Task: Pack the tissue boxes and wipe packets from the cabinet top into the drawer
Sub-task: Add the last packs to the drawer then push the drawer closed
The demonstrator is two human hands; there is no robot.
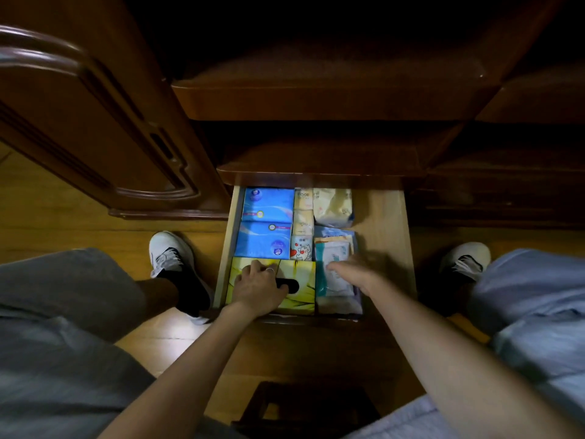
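Note:
The open drawer holds two blue tissue packs at its back left. A yellow tissue box lies at its front left. My left hand rests on top of that box, fingers bent over it. Small cream packets and a cartoon packet fill the middle column. A pale wipe packet lies at the back, with stacked wipe packets in front of it. My right hand, blurred, lies flat on the stacked wipe packets.
The drawer's right part shows bare wood. A dark cabinet top juts out above the drawer. An open cabinet door stands to the left. My knees and white shoes flank the drawer. A dark stool sits below.

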